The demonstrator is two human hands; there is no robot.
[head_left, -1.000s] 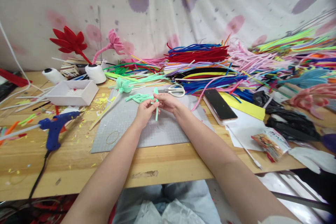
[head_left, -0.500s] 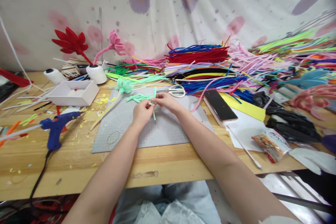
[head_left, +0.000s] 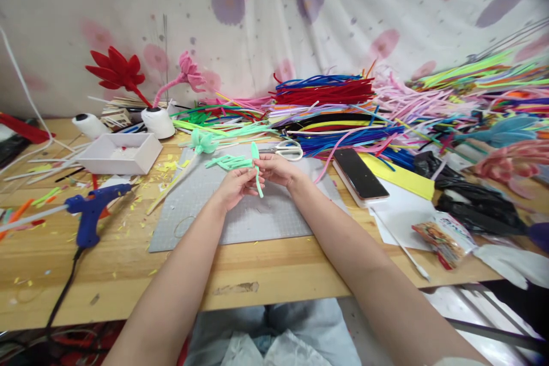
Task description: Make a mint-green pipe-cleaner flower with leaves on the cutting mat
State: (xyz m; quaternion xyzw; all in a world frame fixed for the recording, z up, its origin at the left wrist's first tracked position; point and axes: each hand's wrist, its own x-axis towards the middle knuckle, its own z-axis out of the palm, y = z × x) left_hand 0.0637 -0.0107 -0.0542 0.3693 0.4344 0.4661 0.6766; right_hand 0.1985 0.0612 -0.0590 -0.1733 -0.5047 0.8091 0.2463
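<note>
Both my hands meet over the grey cutting mat [head_left: 274,223], holding a mint-green pipe cleaner [head_left: 259,183] between them. My left hand [head_left: 238,186] pinches it from the left, fingers bent. My right hand [head_left: 274,168] grips it from the right with thumb and fingertips. The strip's upper end stands up in a narrow loop-like shape, and its lower end hangs down below the fingers. Just behind my left hand lie several short mint-green pieces [head_left: 225,161]. A mint-green pipe-cleaner flower [head_left: 203,141] on a pale stem rests at the mat's upper left. Scissors [head_left: 289,150] lie behind my right hand.
A blue glue gun [head_left: 96,209] with a black cord lies at left, near a white box [head_left: 120,153]. Bundles of coloured pipe cleaners [head_left: 326,90] line the back. A phone [head_left: 360,172] sits on the right; a snack packet [head_left: 446,237] lies near the front edge.
The pipe cleaner's upper end now looks wider and its lower end has swung slightly right. My left hand has shifted a little right and down, its fingers more spread.
</note>
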